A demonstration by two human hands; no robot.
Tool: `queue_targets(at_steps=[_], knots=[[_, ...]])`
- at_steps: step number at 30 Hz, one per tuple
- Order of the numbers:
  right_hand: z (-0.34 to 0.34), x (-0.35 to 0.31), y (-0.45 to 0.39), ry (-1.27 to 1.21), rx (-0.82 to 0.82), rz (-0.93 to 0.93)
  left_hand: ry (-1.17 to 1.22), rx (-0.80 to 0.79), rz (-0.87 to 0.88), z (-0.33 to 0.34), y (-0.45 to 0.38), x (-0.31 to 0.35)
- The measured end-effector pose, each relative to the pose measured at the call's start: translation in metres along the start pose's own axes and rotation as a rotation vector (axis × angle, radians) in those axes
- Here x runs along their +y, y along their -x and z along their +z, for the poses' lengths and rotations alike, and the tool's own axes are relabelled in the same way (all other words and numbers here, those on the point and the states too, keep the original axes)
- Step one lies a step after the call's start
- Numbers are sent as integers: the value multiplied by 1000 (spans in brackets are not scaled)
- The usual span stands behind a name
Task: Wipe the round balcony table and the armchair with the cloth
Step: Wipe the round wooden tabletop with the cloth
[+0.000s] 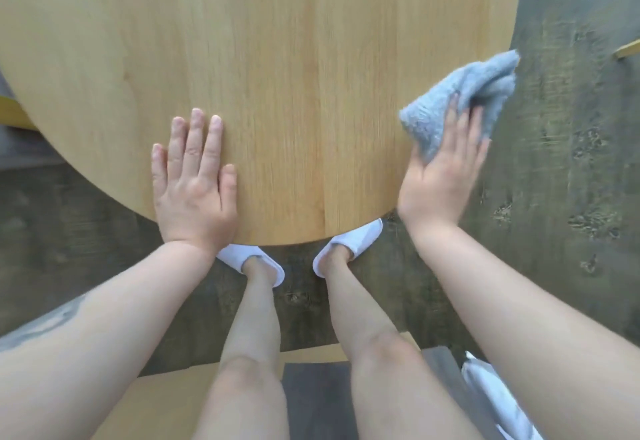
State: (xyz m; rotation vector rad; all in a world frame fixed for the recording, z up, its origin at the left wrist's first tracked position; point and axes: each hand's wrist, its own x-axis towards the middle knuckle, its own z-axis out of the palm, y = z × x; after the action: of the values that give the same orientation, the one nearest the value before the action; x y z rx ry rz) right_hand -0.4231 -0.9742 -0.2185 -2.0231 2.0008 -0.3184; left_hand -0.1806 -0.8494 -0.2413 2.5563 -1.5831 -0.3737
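Note:
The round table (277,59) has a light wooden top and fills the upper part of the head view. My left hand (194,180) lies flat on its near edge, fingers spread, holding nothing. My right hand (446,169) presses a grey-blue fluffy cloth (460,93) against the table's right rim. The cloth is bunched up and hangs partly past the edge, over the floor. The armchair shows only as a wooden frame (166,394) and a dark seat (315,398) under my legs at the bottom.
The floor (571,197) is dark, weathered grey-green. My feet wear white slippers (349,242) just under the table's near edge. A yellow wooden piece (628,49) sits at the far right and another at the far left. A white patterned fabric (498,401) lies at the bottom right.

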Motion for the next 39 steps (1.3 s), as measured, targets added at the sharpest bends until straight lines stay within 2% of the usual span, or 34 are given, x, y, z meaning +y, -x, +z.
queue_targets(at_steps=[1,3,5,6,8,10,12,13,14,16,18,19,20,22,24,25,26,29,30,31,33,36,38,39], knots=[[10,-32,12,-74,-22,-59,-3,-5,-3,1,0,1],[31,-82,57,-164,-220,-389,-37,-35,14,0,0,-2],[40,-84,93,-78,-372,-663,-50,-49,35,0,0,-4],[40,-67,96,-22,-371,-688,-34,-42,28,0,-1,-3],[32,-23,88,68,-305,-573,-21,-43,8,-1,-1,-2],[18,-2,73,107,-219,-298,-24,-49,10,-2,0,-1],[22,-32,63,60,-83,-54,-4,-54,8,-2,-2,-1],[30,-60,65,8,-63,-2,10,-57,7,-3,-2,-1],[39,-89,72,-59,-88,-47,23,-53,12,-3,-2,-2],[53,-131,99,-141,-217,-318,34,-52,57,-5,-1,-12],[58,-115,123,-42,-310,-494,47,-69,142,-12,-4,-32],[55,-94,127,15,-304,-486,36,-67,174,-17,-10,-45],[50,-70,129,64,-273,-410,10,-69,185,-21,-16,-59],[30,-36,122,138,-166,-84,-40,-100,174,-29,-28,-78],[26,-53,96,118,-24,243,-48,-96,160,-28,-34,-82],[34,-78,84,63,21,294,-44,-103,161,-27,-34,-81],[45,-110,75,-3,27,232,-44,-109,167,-26,-33,-80],[81,-194,86,-106,-172,-274,-60,-115,177,-25,-32,-85],[87,-196,96,-72,-223,-386,-60,-116,186,-25,-31,-85],[89,-185,104,-18,-236,-410,-58,-112,196,-25,-32,-85],[76,-139,112,62,-192,-253,-55,-102,200,-25,-33,-85],[42,-83,94,119,-46,193,-50,-96,197,-25,-32,-85],[42,-95,60,102,46,390,-36,-90,192,-25,-32,-84],[50,-114,46,71,83,358,-31,-88,188,-25,-31,-84]])
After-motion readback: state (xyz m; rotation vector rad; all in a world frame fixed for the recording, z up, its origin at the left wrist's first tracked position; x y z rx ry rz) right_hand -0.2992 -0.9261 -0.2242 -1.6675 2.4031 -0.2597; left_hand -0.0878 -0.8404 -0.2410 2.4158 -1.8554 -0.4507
